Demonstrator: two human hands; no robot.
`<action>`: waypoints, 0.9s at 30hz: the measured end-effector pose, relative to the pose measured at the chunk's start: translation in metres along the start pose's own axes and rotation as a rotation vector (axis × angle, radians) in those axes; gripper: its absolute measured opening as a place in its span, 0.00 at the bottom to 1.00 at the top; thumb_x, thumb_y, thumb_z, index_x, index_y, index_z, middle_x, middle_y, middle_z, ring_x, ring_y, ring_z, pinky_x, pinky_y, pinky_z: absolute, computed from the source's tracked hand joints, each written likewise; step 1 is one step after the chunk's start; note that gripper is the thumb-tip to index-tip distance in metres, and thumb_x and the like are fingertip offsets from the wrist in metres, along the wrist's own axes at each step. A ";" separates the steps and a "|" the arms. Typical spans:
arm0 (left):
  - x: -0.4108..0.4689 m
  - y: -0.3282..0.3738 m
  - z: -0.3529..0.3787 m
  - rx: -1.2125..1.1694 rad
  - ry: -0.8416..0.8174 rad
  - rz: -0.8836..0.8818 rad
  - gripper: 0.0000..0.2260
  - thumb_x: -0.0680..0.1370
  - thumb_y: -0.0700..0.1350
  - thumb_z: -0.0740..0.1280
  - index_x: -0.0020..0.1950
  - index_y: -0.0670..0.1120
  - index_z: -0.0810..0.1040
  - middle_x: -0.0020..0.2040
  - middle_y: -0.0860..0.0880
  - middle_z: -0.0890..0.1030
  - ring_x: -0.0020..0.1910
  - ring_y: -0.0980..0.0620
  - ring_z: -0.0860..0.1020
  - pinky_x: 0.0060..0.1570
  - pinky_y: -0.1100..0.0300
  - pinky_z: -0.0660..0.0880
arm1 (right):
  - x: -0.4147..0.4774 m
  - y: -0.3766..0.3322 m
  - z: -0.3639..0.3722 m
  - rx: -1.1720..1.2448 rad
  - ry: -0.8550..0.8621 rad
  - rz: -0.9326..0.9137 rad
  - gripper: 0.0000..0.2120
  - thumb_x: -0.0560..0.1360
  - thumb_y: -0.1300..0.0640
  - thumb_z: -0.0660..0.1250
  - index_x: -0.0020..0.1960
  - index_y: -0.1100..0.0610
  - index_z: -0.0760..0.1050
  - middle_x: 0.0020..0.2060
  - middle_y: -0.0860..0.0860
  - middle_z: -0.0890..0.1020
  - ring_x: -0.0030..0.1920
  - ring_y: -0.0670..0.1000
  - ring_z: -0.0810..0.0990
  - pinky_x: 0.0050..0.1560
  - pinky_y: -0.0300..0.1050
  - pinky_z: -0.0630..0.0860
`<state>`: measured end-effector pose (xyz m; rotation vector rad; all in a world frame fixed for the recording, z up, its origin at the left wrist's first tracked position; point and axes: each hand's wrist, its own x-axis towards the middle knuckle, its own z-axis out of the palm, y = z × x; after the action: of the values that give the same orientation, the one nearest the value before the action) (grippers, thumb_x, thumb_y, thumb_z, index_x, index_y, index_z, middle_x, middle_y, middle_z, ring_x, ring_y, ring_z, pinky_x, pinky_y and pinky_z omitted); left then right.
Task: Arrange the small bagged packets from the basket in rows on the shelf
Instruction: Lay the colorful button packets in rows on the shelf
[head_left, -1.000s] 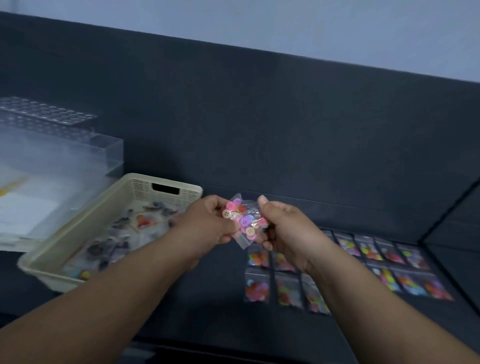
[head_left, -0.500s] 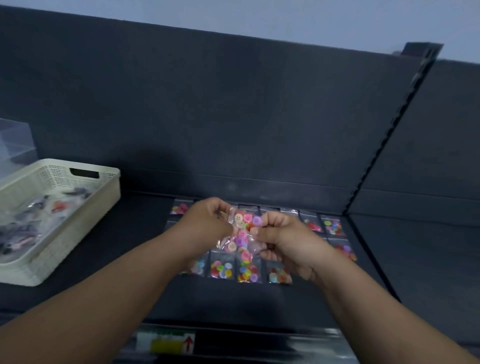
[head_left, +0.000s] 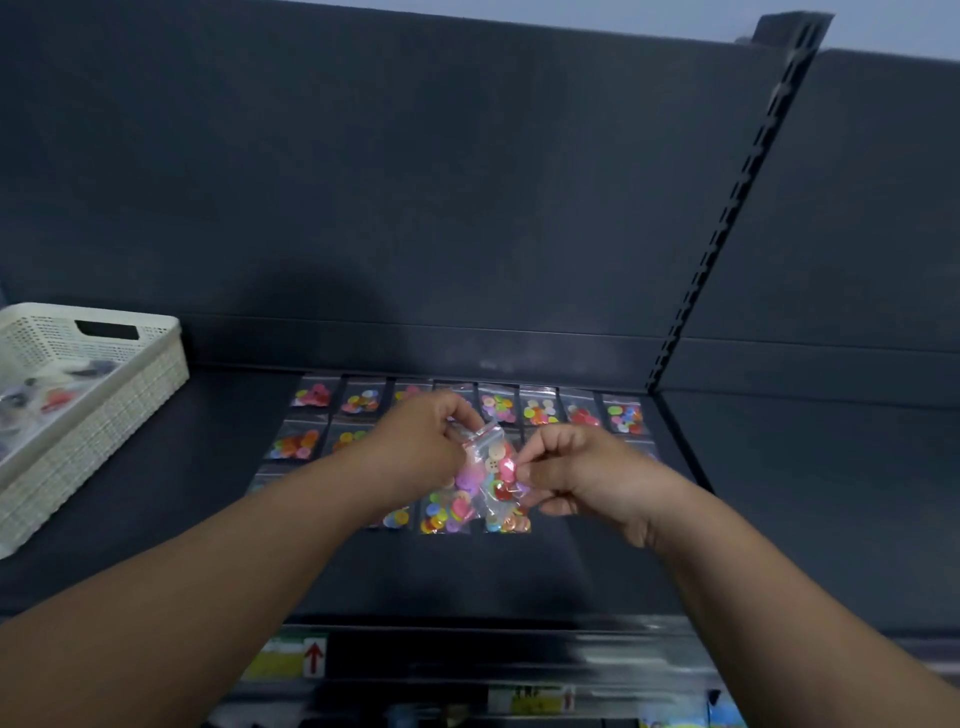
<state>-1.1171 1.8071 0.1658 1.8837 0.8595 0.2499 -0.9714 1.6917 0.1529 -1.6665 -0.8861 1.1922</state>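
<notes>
A clear packet of coloured buttons hangs between both hands above the dark shelf. My left hand pinches its top left edge and my right hand pinches its right side. Beneath them, several button packets lie flat in rows on the shelf; my hands and arms hide some of them. The cream plastic basket stands at the left with more packets inside.
The shelf's dark back panel rises behind the rows. A slotted upright post and a divider bound the bay on the right. Price labels run along the shelf's front edge below my arms.
The view has swung right from the basket to the rows. Both hands have carried the packet over the laid-out packets, and it hangs lower above them.
</notes>
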 end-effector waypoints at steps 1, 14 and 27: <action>0.001 0.002 0.004 0.017 -0.019 0.006 0.13 0.73 0.29 0.63 0.45 0.48 0.76 0.38 0.46 0.77 0.31 0.53 0.73 0.31 0.62 0.71 | -0.002 0.001 -0.002 0.010 -0.012 -0.019 0.05 0.73 0.63 0.70 0.44 0.54 0.76 0.36 0.48 0.82 0.37 0.44 0.80 0.37 0.37 0.75; 0.007 -0.005 0.020 0.059 -0.016 0.013 0.10 0.76 0.36 0.66 0.53 0.50 0.76 0.42 0.49 0.78 0.37 0.54 0.76 0.37 0.62 0.73 | -0.011 0.055 -0.037 -0.145 0.266 0.147 0.04 0.76 0.63 0.67 0.42 0.59 0.74 0.39 0.56 0.82 0.37 0.50 0.80 0.44 0.47 0.82; -0.002 -0.007 0.022 0.057 -0.011 0.002 0.10 0.76 0.36 0.65 0.52 0.50 0.76 0.42 0.47 0.77 0.36 0.53 0.75 0.36 0.62 0.73 | -0.016 0.077 -0.030 -0.787 0.392 -0.197 0.06 0.74 0.62 0.67 0.44 0.51 0.76 0.42 0.43 0.77 0.46 0.45 0.75 0.42 0.27 0.67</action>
<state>-1.1100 1.7920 0.1501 1.9375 0.8653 0.2178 -0.9426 1.6424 0.0912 -2.2498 -1.3156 0.3463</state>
